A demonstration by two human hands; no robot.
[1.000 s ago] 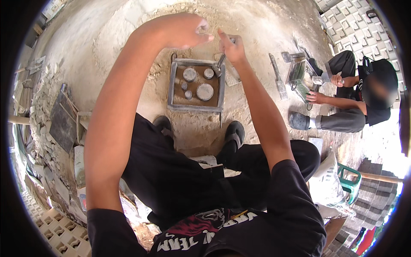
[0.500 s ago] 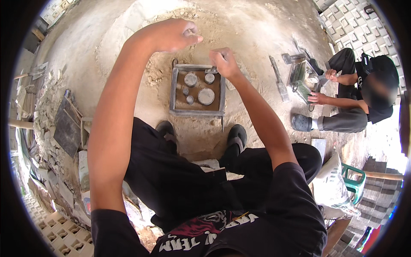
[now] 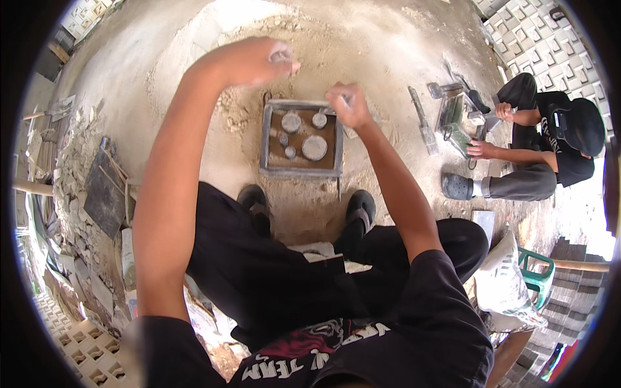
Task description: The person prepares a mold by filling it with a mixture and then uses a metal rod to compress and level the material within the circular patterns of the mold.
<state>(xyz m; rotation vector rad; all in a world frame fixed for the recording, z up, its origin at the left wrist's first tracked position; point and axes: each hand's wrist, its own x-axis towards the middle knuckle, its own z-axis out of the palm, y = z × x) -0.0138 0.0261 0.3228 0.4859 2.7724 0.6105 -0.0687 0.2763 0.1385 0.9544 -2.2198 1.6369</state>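
Note:
On the ground before me lies a square grey frame (image 3: 264, 145) packed with brown sand (image 3: 330, 137). Several round grey pieces of different sizes are set in it, the largest a disc (image 3: 314, 148) at the lower right. My left hand (image 3: 259, 61) is held in the air beyond the frame's far left corner, its dusty fingers curled inward; what they hold, if anything, is hidden. Over the far right corner, my right hand (image 3: 349, 107) is closed round a small dark metal tool (image 3: 328, 110), mostly covered by the fingers.
A pale powder heap (image 3: 226, 19) lies beyond the frame. To the right a seated co-worker (image 3: 556, 136) handles another box-shaped frame (image 3: 456, 123), with a long metal bar (image 3: 422, 121) nearby. Rubble (image 3: 71, 187) and a dark board (image 3: 105, 191) are at left; a white sack (image 3: 501, 278) and green stool (image 3: 537, 271) at right.
My left hand has shifted slightly left and nearer. My right hand has moved a little right and nearer, with the small tool still in it. The co-worker's head has turned.

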